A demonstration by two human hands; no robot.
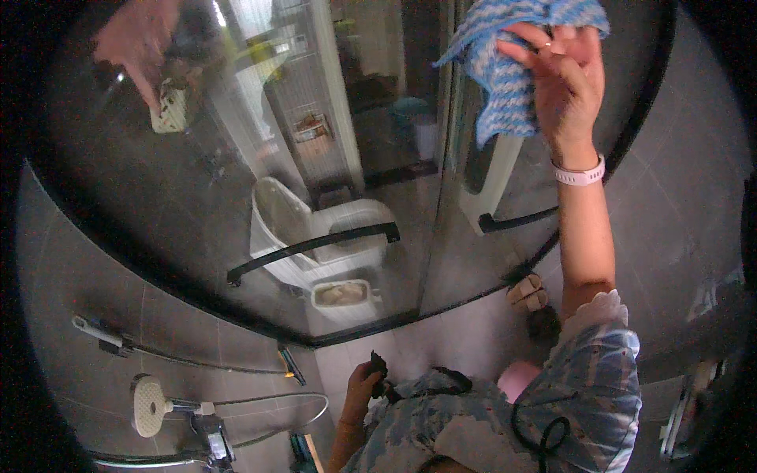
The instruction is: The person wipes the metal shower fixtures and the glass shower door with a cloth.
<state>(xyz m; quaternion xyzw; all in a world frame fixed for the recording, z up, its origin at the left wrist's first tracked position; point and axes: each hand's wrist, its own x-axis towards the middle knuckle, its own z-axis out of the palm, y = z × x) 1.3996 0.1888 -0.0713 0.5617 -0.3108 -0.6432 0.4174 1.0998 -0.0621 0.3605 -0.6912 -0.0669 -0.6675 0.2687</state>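
My right hand (568,88), with a pale pink wristband (579,171) on the wrist, is raised at the upper right. It holds a blue and white wavy-striped cloth (508,77) against the glass shower panel (414,195), fingers spread over it. Down by my body at the lower centre, my left hand (362,381) is closed around a small dark object (378,366); what it is cannot be made out. A black handle bar (313,245) runs across the glass, and a second black bar (520,220) sits nearer my right arm.
Through the glass stand a white toilet (349,230) and a white bin (343,298). A shower head (149,407) with a looping hose (319,399) is at the lower left. Beige slippers (528,292) lie on the floor near a pink object (517,379). Black framing (177,307) edges the glass.
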